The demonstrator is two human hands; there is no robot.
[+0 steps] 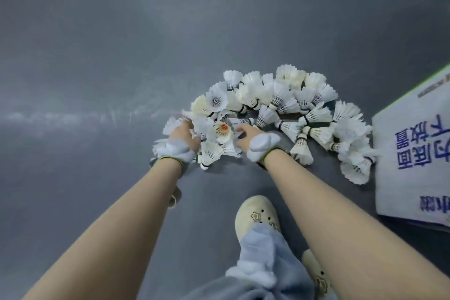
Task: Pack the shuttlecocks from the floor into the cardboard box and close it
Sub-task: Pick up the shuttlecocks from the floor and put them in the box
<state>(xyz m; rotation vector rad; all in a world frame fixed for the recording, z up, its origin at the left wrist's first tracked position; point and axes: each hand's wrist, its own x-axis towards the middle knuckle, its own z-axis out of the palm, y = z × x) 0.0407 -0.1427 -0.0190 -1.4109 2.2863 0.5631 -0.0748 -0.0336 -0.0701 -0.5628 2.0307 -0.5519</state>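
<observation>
Left grip (pixel 183 133), right grip (pixel 247 135), shuttlecocks (pixel 280 105) between

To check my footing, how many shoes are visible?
2: a cream shoe just left of the right forearm; a second shoe lower down, partly hidden behind that forearm.

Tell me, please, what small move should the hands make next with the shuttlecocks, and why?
Probably close both hands inward and scoop up the cluster between them. The left hand and right hand already flank the near end of the shuttlecock pile on the floor, fingers reaching in, and the cardboard box waits at the right.
</observation>
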